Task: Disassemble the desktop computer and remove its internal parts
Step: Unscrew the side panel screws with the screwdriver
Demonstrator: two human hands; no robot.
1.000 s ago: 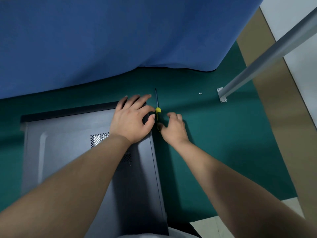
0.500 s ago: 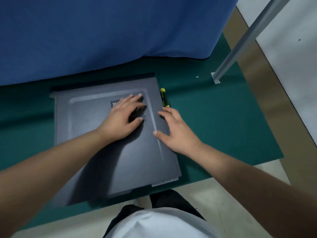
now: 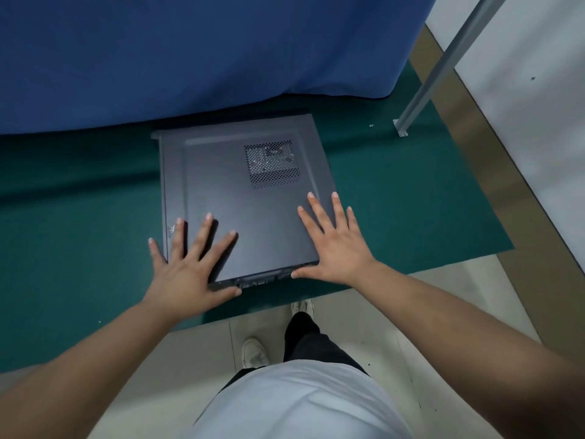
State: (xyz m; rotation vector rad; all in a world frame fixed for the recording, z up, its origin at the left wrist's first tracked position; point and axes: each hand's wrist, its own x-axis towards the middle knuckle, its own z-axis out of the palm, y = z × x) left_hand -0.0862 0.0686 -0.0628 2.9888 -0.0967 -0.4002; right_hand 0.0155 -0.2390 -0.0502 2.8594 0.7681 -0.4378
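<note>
A dark grey desktop computer case [image 3: 240, 198] lies flat on its side on the green mat [image 3: 411, 217], its side panel up with a perforated vent [image 3: 272, 163] near the far right. My left hand [image 3: 190, 264] lies spread flat on the panel's near left corner, the thumb along the near edge. My right hand [image 3: 335, 242] lies spread flat on the near right corner, its thumb at the near edge. Neither hand holds anything. The screwdriver is out of sight.
A blue cloth [image 3: 190, 58] hangs just behind the case. A slanted metal leg [image 3: 443, 61] with a foot plate stands at the right on the mat, a small screw [image 3: 371, 125] beside it. The mat's near edge meets the beige floor, where my feet stand.
My view has pulled back and up. Both hands slid from the far right part of the panel to its near corners and spread flat. The screwdriver beside the case is no longer visible.
</note>
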